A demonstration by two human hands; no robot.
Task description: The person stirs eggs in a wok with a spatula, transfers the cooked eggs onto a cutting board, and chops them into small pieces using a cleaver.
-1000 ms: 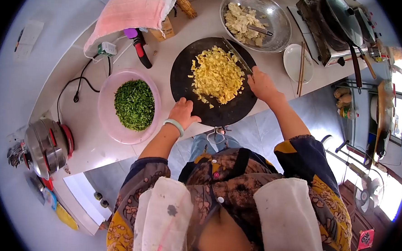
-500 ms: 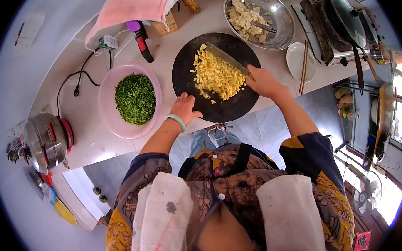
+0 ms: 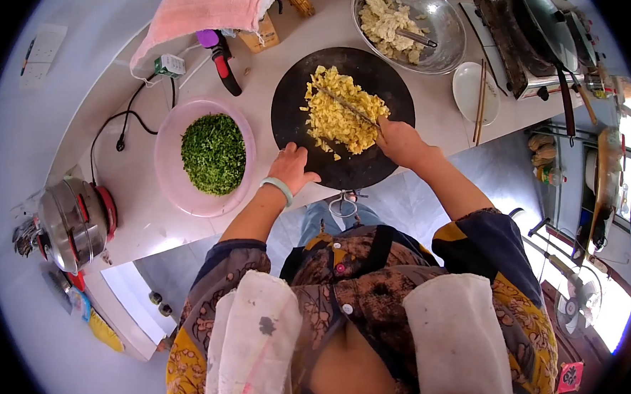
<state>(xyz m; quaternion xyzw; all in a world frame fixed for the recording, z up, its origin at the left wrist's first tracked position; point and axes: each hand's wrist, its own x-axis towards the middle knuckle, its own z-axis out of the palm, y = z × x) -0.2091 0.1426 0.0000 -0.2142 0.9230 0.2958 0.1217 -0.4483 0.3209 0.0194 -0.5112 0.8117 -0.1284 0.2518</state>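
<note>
My right hand (image 3: 398,141) is closed round the handle of a kitchen knife (image 3: 347,106). Its blade stands edge-down in a heap of chopped yellow food (image 3: 335,130) that looks like scrambled egg. Under the heap lies a round black cutting board (image 3: 374,175). At the board's lower left edge rests my left hand (image 3: 292,169), thumb spread from the fingers, a pale bangle on the wrist. Just left of that hand, a pink bowl (image 3: 165,171) holds finely chopped greens (image 3: 213,154).
Behind the board stands a metal bowl (image 3: 450,43) of dough-like mixture with a utensil in it. A white plate (image 3: 467,98) with chopsticks (image 3: 480,109) and a gas stove (image 3: 504,61) are at right. An electric pot (image 3: 71,223) and a black cord (image 3: 123,115) occupy the left.
My right hand has brought the knife down and toward me, from the heap's far edge into its middle, blade turned more upright. My left hand stays at the board's edge.
</note>
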